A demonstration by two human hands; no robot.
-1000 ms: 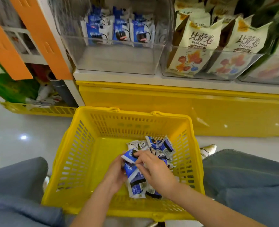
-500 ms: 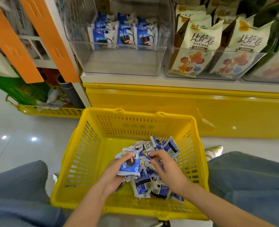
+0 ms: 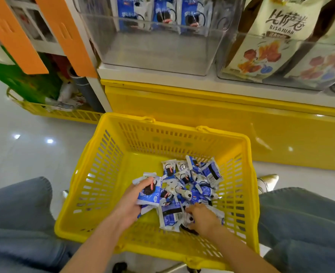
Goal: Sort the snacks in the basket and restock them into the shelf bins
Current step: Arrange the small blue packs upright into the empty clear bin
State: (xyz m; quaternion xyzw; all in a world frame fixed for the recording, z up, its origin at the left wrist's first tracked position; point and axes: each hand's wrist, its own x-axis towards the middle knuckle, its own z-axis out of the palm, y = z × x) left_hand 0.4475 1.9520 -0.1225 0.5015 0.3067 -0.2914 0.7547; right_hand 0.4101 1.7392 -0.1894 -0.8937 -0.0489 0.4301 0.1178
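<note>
A yellow plastic basket (image 3: 107, 174) stands on the floor between my knees. Several small blue-and-white cookie packets (image 3: 194, 182) lie heaped in its right half. My left hand (image 3: 129, 205) grips a small bunch of these packets (image 3: 149, 194) just above the heap's left side. My right hand (image 3: 202, 217) reaches into the near side of the heap, fingers curled onto a packet (image 3: 170, 217). Above, a clear shelf bin (image 3: 158, 52) holds a few of the same blue packets (image 3: 162, 14) standing at its back.
To the right, clear bins hold tall cream snack bags (image 3: 269, 42). A yellow shelf base (image 3: 221, 119) runs behind the basket. Orange panels (image 3: 15, 36) and a second yellow basket (image 3: 64, 113) with clutter sit at the left. White glossy floor (image 3: 25, 144) lies to the left.
My left hand has lifted a bunch of packets from the heap. My right hand moved down toward the near side of the heap. The view has drawn closer to the shelf.
</note>
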